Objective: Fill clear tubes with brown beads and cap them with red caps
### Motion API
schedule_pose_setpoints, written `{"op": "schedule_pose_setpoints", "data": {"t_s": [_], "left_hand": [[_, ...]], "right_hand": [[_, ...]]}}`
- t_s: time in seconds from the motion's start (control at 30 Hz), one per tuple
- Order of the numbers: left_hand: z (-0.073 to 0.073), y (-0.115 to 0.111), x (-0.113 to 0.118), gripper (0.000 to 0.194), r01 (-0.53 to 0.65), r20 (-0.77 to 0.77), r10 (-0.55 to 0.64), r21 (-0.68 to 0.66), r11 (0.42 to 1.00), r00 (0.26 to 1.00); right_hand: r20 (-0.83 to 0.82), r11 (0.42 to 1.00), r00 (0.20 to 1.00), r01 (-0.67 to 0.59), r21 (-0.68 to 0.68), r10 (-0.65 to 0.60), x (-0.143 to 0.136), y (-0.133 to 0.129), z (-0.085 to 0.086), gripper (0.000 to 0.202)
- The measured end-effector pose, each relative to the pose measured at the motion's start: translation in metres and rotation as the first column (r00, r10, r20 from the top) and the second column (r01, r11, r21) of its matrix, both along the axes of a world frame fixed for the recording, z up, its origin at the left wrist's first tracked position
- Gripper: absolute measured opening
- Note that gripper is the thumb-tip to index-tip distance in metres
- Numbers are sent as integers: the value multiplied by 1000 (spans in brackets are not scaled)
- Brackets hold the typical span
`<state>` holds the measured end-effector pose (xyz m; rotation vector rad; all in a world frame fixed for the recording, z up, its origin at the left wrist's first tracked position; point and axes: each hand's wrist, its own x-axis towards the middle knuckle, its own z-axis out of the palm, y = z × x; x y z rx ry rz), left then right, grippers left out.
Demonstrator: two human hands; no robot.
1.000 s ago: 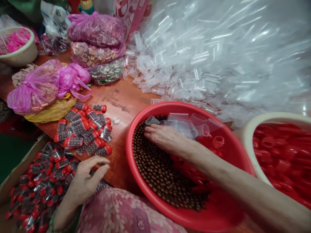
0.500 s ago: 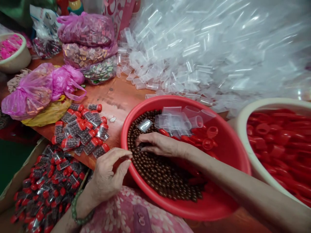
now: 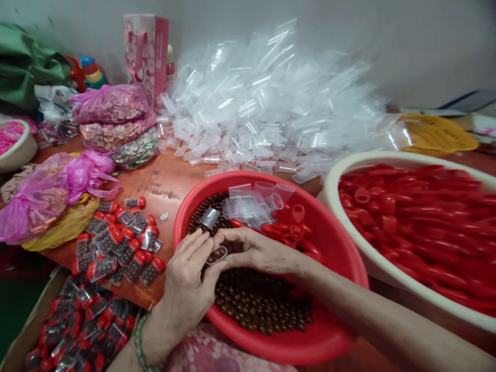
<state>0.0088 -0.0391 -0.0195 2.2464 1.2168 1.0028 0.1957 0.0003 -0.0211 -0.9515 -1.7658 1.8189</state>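
Note:
Both hands meet over the left side of a red basin [image 3: 337, 310]. Between them is a short clear plastic tube [image 3: 216, 255], its oval mouth facing me and brown balls inside. My right hand [image 3: 251, 251] pinches the tube from the right. My left hand [image 3: 191, 274], a green bead bracelet on its wrist, closes round the tube's left side. Below the hands, glossy brown balls [image 3: 259, 305] fill the basin's near left part. Empty clear tubes [image 3: 248, 204] and red plastic caps [image 3: 289, 232] lie in its far side. A silvery tube [image 3: 210, 218] rests on the balls.
Right stands a cream tub [image 3: 333, 181] of red plastic pieces. Behind is a big pile of clear tubes [image 3: 251, 113]. Red-capped filled tubes [image 3: 120, 237] lie on the table's left, more in a box [image 3: 81, 330] below. Pink bags [image 3: 112, 111] and a yellow basket [image 3: 437, 134] stand farther back.
My right hand has lifted from among the balls with the tube, and my left hand has come over the basin's rim to grip it too. The view has tilted up and turned right.

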Motion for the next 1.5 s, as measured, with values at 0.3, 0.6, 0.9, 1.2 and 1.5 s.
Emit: {"op": "schedule_pose_setpoints", "data": {"t_s": [0.3, 0.6, 0.9, 1.2, 1.5], "left_hand": [[17, 8, 4, 20, 124, 62, -109, -334, 934, 992], [21, 10, 4, 16, 198, 173, -123, -536, 821, 977], [19, 11, 8, 21, 281, 283, -126, -617, 735, 951], [17, 10, 4, 15, 334, 300, -179, -617, 713, 937], [25, 13, -2, 13, 462, 511, -88, -673, 577, 855]], "right_hand": [[204, 950, 959, 138, 281, -199, 17, -21, 19, 16], [146, 879, 950, 188, 437, -276, 26, -29, 38, 16], [158, 859, 978, 34, 511, -133, 20, -26, 47, 14], [204, 865, 967, 32, 500, -154, 16, -28, 43, 16], [260, 877, 896, 231, 421, -361, 41, -54, 29, 16]]}}
